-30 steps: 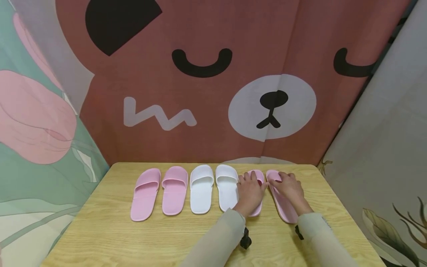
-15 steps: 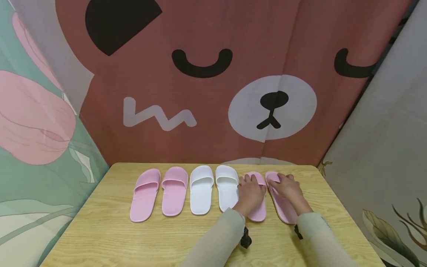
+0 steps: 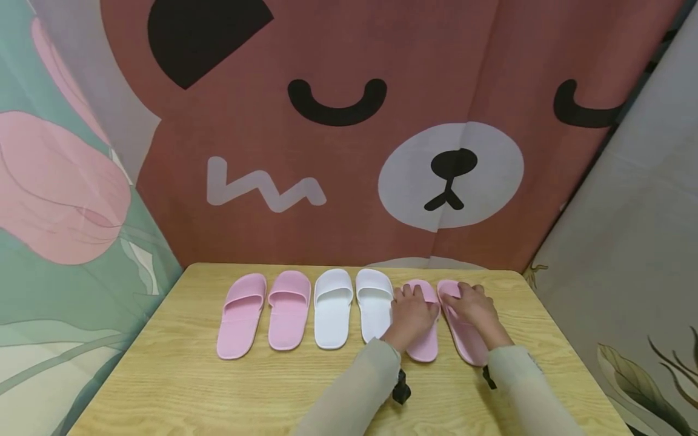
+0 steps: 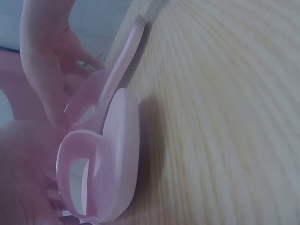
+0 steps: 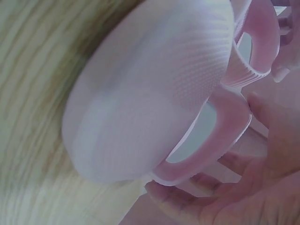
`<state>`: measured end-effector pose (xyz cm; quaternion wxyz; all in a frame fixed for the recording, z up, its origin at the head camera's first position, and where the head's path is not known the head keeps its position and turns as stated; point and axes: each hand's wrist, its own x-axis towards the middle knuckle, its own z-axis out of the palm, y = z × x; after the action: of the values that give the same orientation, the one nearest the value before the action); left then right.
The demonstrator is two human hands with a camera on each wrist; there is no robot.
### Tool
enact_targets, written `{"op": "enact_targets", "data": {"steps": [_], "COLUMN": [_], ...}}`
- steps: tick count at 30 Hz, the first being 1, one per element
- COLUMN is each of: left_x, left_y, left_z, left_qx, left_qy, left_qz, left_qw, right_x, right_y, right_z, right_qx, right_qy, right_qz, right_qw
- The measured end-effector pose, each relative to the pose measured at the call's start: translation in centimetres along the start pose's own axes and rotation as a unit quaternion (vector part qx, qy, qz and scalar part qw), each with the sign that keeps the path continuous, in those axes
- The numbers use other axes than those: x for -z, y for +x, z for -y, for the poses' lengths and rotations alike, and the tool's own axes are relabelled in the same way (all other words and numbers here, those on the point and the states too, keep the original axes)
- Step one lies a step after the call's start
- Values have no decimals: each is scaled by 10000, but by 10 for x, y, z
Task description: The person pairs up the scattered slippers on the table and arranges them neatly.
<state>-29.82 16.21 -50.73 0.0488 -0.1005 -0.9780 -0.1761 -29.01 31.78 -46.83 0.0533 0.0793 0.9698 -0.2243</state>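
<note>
My left hand point(image 3: 412, 315) lies over the strap of a pink slipper point(image 3: 425, 349), holding it with thumb and fingers at either side. Just right of it, my right hand point(image 3: 475, 307) grips the strap of a second pink slipper point(image 3: 470, 343), which slants with its heel toward the right. Seen from the right wrist, the thumb and fingers span that slipper's strap point(image 5: 225, 126). Both soles are close to the wooden table; in the left wrist view the left-hand slipper point(image 4: 121, 150) stands nearest the camera. Parts of both straps are hidden under the hands.
Left of the hands, a pair of white slippers point(image 3: 332, 321) and another pink pair point(image 3: 289, 321) stand in the same row, toes toward the back edge. The wooden table point(image 3: 245, 393) ends at a brown bear-print curtain point(image 3: 338, 236). Other curtains hang at both sides.
My left hand has drawn its pink slipper a little nearer to me and to the right, closer to the other one. The right hand has barely moved. The head view shifted slightly.
</note>
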Motion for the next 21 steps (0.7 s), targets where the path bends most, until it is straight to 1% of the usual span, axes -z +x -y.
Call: {"op": "enact_targets", "data": {"steps": [7, 10, 13, 17, 21], "left_x": [4, 9, 18, 29, 35], "left_y": [1, 1, -1, -4, -5], "left_z": [-1, -2, -2, -3, -4], "left_qx": [-151, -164, -206, -332, -434], "left_qy": [-12, -124, -171, 8, 172], "left_qz": [112, 196, 205, 169, 186], "left_qw": [9998, 9996, 9994, 9993, 9987], "right_x": [5, 8, 11, 14, 17], "right_y": [0, 2, 3, 3, 1], "right_z": [-2, -2, -2, 0, 4], "right_qx": [169, 229, 212, 142, 182], "right_qy": [-105, -184, -222, -246, -281], "right_qz": [15, -15, 2, 87, 62], "right_qw": [9998, 9996, 9995, 9996, 9994]}}
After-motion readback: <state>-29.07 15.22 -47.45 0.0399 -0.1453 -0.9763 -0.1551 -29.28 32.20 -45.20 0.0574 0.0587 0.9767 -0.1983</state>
